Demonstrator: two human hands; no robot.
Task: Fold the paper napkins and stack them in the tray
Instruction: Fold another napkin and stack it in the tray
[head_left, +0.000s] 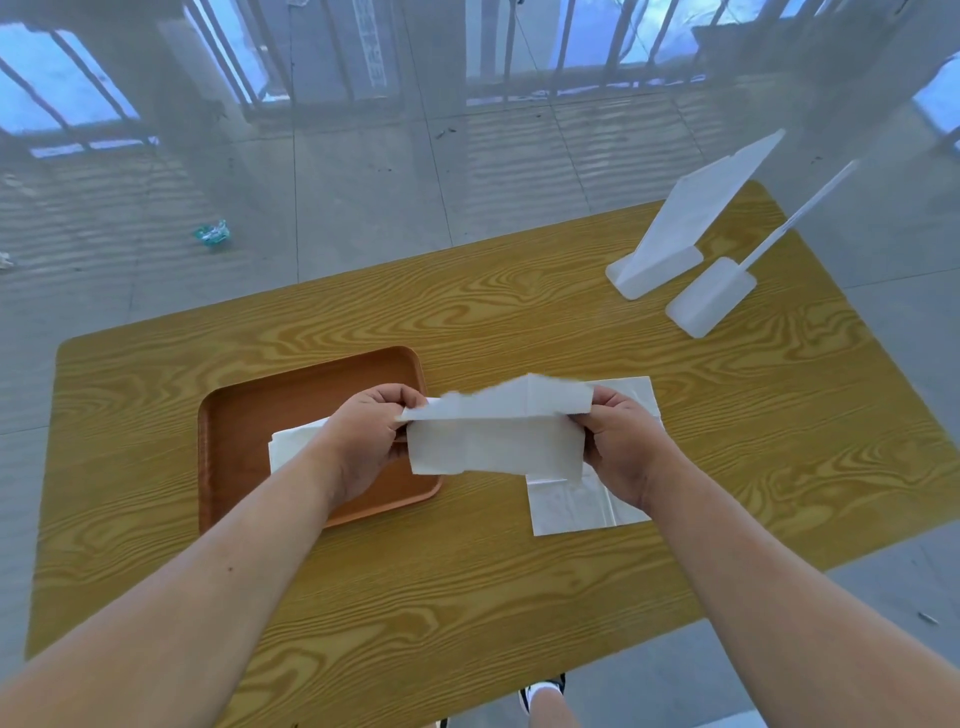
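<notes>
- A paper napkin (496, 441) is held in the air at the centre of the frame, above the wooden counter (467, 597), and is being folded over on itself.
- Its left end is pinched by the left hand (366, 434), fingers pressed together on the paper; its right end is pinched in the same way by the right hand (621, 441).
- The upper flap is seen turned down along a crease that runs from hand to hand; the far edge of that flap looks ragged and uneven.
- An orange-brown tray (260, 415) sits at centre left of the frame, just beside and partly under the left hand; folded napkins (291, 444) already lie in it, mostly hidden by the left forearm.
- A flat pile of unfolded napkins (576, 504) lies on the counter under the right hand, right of centre.
- Two white stands (670, 244) are placed at the upper right of the frame, well apart from the work.
- For a clean fold, the corners should be matched before the crease is pressed, and both ends should be kept taut so that the sheet does not sag.
- The crease is best sharpened by a light run of the fingertips, since thin paper is likely to tear if pulled hard.
- The folded piece should then be squared with the pile in the tray, so that the stack stays level.
</notes>
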